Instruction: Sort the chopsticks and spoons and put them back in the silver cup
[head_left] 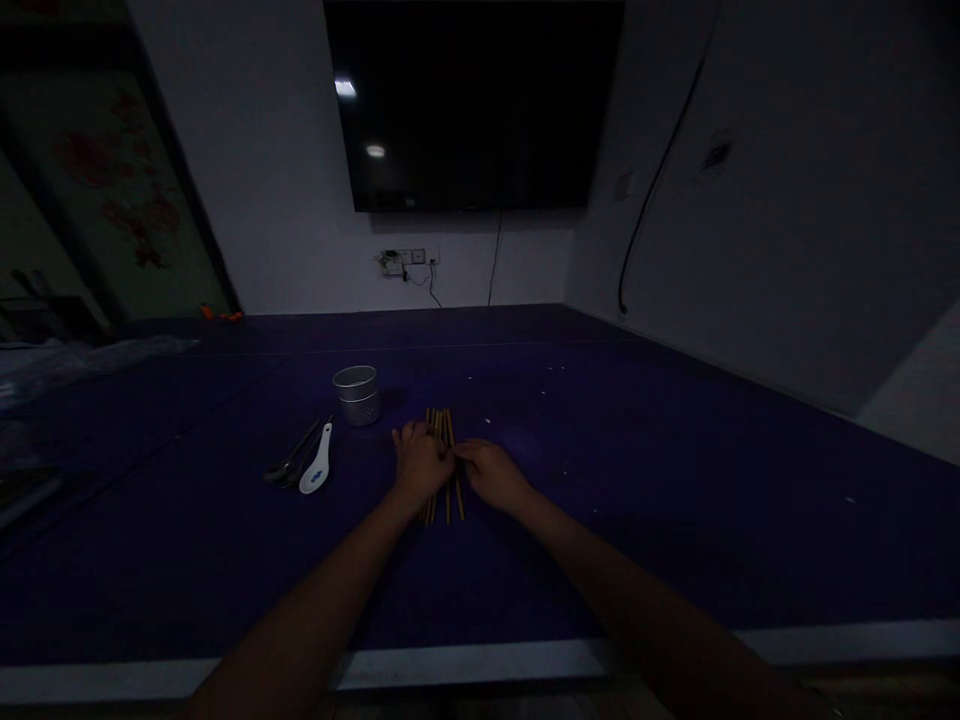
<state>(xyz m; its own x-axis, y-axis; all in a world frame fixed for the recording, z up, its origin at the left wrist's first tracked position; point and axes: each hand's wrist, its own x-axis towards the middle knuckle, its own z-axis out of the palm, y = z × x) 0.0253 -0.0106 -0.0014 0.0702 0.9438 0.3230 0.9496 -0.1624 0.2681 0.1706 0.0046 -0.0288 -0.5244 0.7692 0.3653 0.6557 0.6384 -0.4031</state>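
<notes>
A: Which way do the sticks lie?

B: A loose row of slim yellowish sticks rests flat on the dark blue worktop, in front of the person, long axes running from the person toward the wall, near ends fanned slightly wider than the far ones.

A: And the hands?

B: The left hand lies palm down across the sticks, covering their middle; whether its grip is closed or merely pressing, I cannot tell. The right hand meets the row's right side, fingers together and pointing left; its grip is partly hidden, so I cannot tell that either. Both forearms reach in from the near edge.

A: What surrounds them?

B: A silver cup stands upright beyond the left hand, to its left. Nearer, a white spoon lies beside dark metal cutlery, handles pointing away. A black screen hangs on the wall.
</notes>
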